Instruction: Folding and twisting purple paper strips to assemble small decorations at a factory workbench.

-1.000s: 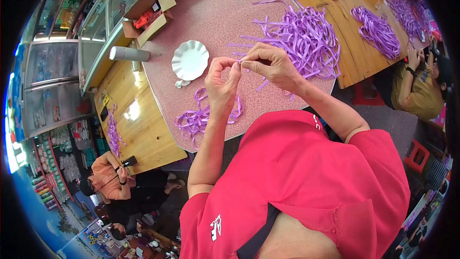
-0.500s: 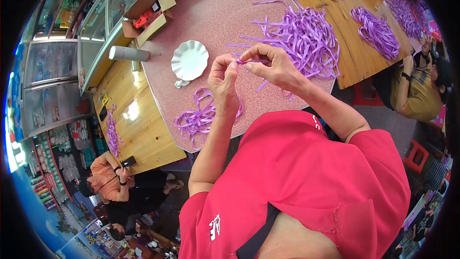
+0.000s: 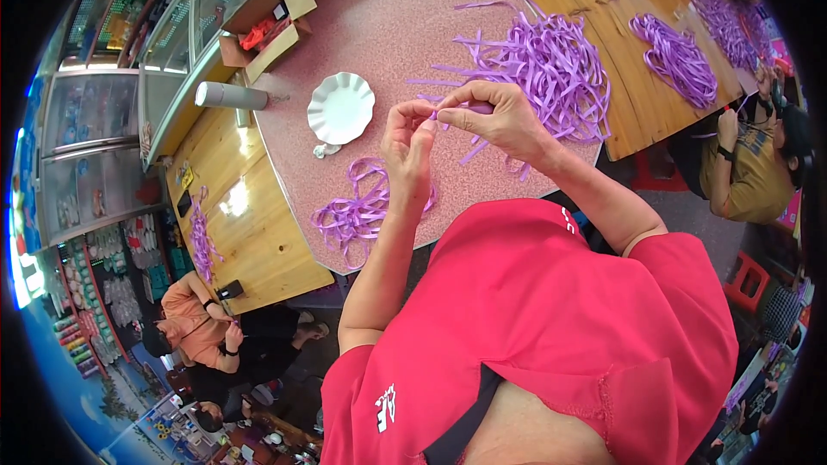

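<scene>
Over the pink speckled table, my left hand (image 3: 408, 139) and my right hand (image 3: 495, 116) meet fingertip to fingertip. Between them they pinch a purple ribbon (image 3: 435, 114); only a small bit shows at the fingertips, and the rest is hidden by my fingers. Just beyond my right hand spreads a big tangled heap of purple ribbons (image 3: 560, 69). Below and left of my left hand lies a smaller loose bunch of purple ribbons (image 3: 351, 211). A white scalloped plate (image 3: 341, 109) sits left of my left hand, with a small crumpled white scrap (image 3: 326, 151) by its rim.
An opened cardboard box (image 3: 280, 52) with red contents and a grey cylindrical bottle (image 3: 231, 96) are at the far left. More ribbon bundles lie on wooden tables, one bundle (image 3: 676, 60) at right. People sit on both sides, one in orange (image 3: 198, 323). A red stool (image 3: 748, 282) stands right.
My fingertips have shifted slightly right, and my right fingers have curled more over the ribbon. The person at left has lowered a hand from the dark object on the table edge.
</scene>
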A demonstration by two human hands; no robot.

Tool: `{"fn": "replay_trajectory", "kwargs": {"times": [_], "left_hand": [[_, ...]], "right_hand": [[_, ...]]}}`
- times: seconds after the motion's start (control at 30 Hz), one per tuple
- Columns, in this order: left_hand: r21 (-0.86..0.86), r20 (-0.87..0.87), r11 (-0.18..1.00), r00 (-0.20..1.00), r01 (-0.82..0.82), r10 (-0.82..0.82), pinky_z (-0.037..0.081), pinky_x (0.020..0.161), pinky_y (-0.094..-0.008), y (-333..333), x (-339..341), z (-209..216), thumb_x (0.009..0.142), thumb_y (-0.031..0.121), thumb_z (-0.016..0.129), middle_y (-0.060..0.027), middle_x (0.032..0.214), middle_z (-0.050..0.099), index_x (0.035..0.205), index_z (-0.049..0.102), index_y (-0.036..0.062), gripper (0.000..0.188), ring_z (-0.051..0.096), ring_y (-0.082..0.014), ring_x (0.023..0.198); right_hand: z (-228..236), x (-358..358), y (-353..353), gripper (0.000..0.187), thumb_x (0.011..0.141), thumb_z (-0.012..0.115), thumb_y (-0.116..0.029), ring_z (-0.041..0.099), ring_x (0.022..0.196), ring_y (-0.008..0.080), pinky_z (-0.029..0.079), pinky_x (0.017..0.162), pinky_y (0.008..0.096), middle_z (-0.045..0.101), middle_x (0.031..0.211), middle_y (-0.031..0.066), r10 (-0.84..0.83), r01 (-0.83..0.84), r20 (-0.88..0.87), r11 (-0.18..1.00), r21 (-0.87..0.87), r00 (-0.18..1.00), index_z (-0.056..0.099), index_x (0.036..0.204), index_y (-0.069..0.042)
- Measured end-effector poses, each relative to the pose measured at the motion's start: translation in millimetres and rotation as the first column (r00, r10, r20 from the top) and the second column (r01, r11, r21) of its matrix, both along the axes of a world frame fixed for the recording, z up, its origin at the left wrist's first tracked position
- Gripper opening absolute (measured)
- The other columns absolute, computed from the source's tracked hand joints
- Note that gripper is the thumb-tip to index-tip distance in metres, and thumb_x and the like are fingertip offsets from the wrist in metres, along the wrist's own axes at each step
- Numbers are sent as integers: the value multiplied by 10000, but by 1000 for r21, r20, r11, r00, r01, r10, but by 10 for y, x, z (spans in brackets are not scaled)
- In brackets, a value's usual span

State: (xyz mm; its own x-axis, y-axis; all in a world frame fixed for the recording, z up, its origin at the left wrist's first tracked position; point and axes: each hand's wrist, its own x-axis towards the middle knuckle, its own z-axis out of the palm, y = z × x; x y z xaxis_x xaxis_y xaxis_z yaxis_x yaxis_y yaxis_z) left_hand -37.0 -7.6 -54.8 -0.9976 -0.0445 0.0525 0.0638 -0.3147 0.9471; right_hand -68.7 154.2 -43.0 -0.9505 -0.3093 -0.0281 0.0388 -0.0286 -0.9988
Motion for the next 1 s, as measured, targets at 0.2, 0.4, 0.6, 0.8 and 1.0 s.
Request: {"fn": "replay_trajectory", "kwargs": {"times": [0.2,0.4,0.6,0.8,1.0], "left_hand": [[-505,-267,850,964,-150,11,434,872,-310,-50,0,50,869,40,577,-80,1005,595,1000,585,16,134,568,-183,967],[-623,-369,732,929,-277,37,450,842,-345,-52,-18,32,842,56,668,-104,948,615,945,612,32,120,590,-237,926],[-587,-276,775,957,-236,83,449,837,-351,-44,-14,26,846,67,680,-94,935,619,918,619,30,102,597,-227,906],[-662,-331,707,943,-248,20,452,812,-272,-64,-14,-3,900,78,652,-54,932,604,959,620,30,82,574,-138,887],[-704,-388,652,921,-280,-24,467,800,-291,-61,-10,-22,884,66,663,-75,926,617,946,624,20,87,596,-169,877]], "right_hand": [[-15,-33,34,169,869,729,-141,474,680,-10,362,569,161,611,775,-66,12,-10,60,999,-33,998,719,989,-23],[-30,-36,56,178,872,725,-147,508,725,1,403,618,172,635,812,-51,29,-29,86,1000,0,996,718,1000,-24],[44,-29,62,170,893,700,-150,515,720,0,419,634,169,632,793,-46,37,-31,120,998,-48,992,716,1006,-24],[-15,-44,73,173,905,684,-155,478,672,2,385,583,176,574,733,-69,87,-82,141,996,-40,986,709,1003,-14],[-44,-31,69,159,894,696,-155,415,634,-1,330,538,184,518,713,-86,52,-54,43,998,44,998,697,955,-8]]}}
